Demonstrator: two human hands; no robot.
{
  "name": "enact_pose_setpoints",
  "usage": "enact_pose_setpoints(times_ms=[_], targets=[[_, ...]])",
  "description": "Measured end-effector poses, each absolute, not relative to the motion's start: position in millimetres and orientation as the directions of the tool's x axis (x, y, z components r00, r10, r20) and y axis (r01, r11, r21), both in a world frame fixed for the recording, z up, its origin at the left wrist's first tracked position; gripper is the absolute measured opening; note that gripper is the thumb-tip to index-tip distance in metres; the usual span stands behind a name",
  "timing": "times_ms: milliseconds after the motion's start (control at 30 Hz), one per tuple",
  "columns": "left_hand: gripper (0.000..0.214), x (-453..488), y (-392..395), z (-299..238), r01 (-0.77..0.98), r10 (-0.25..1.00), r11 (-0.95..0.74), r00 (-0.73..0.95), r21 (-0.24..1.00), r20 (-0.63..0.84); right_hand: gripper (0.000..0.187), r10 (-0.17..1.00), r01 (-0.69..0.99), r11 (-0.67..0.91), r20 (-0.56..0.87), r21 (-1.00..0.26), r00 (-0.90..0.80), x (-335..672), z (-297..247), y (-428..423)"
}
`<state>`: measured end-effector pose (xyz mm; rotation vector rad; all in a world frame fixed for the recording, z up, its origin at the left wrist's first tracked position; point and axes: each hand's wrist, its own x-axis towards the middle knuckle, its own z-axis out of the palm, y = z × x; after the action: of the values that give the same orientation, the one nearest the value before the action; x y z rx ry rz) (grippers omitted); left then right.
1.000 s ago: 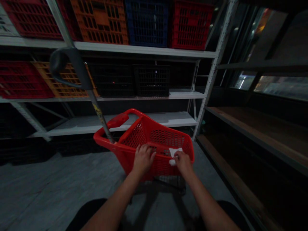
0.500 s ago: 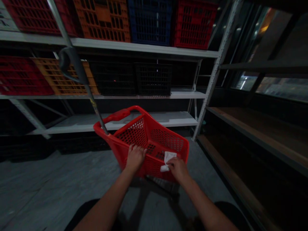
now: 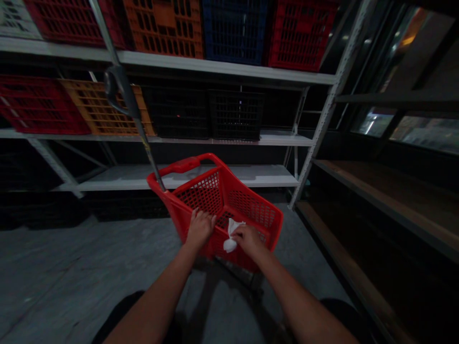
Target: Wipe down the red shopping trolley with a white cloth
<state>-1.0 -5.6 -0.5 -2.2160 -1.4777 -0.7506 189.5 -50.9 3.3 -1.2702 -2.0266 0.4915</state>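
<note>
A white tissue point(image 3: 230, 243) is pinched by the closed fingers of the right hand point(image 3: 249, 240) over a red mesh shopping basket point(image 3: 201, 193). Its 6 o'clock rim is gripped by the left hand point(image 3: 200, 229), fingers curled shut.

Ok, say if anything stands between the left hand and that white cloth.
Nothing visible: the left hand rests on the red basket, and a small gap separates it from the white cloth pinched in the right hand.
</note>
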Motion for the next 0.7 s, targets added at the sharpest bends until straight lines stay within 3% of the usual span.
enact_pose_setpoints(times_ms=[200,500,700], targets=[[0.037,-15.6,-1.3,-4.3,0.923,0.718,-0.383,0.317,-0.029,0.620,0.016,0.899,0.703,0.427,0.186,-0.569,-0.396,243.1,0.1,-84.5],[0.036,-10.5,0.3,-5.1,0.925,0.723,-0.381,0.296,0.003,0.624,0.011,0.886,0.690,0.443,0.397,-0.572,-0.239,189.7,-8.1,-66.4],[0.036,-16.1,1.3,-5.0,0.925,0.728,-0.381,0.307,-0.011,0.614,0.011,0.848,0.649,0.528,0.390,-0.549,-0.360,217.8,-17.8,-84.5]])
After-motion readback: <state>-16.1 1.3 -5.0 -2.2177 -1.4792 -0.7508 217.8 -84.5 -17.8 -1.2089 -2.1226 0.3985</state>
